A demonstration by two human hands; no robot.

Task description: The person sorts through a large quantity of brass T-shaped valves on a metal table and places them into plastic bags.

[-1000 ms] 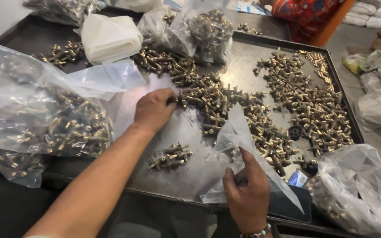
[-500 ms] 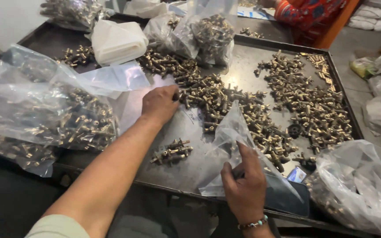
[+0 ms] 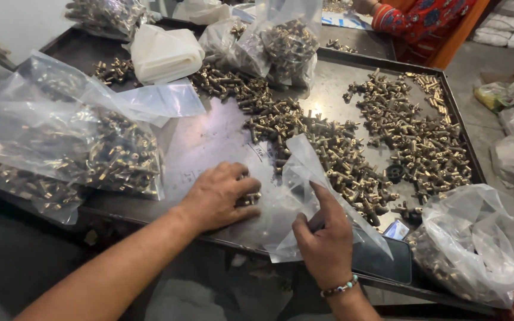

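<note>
At the left edge of the frame a large clear bag of brass fittings (image 3: 99,157) slumps over the rim of the dark metal tray (image 3: 340,68). Above it, in the upper left, a folded stack of white bags (image 3: 163,54) lies flat. Low in the middle, the left hand (image 3: 218,195) rests palm down on the tray, fingers curled over a small cluster of fittings (image 3: 250,198) that peeks out at the fingertips; it covers them rather than lifting them. Just to its right, the right hand (image 3: 323,235), with a beaded bracelet at the wrist, pinches the lower edge of an empty clear plastic bag (image 3: 304,178) that stands partly raised from the tray. Behind the bag a long heap of loose fittings (image 3: 328,145) runs across the centre, and a second heap (image 3: 414,128) spreads toward the upper right. In the lower right corner another filled bag (image 3: 471,244) sits at the tray's edge.
</note>
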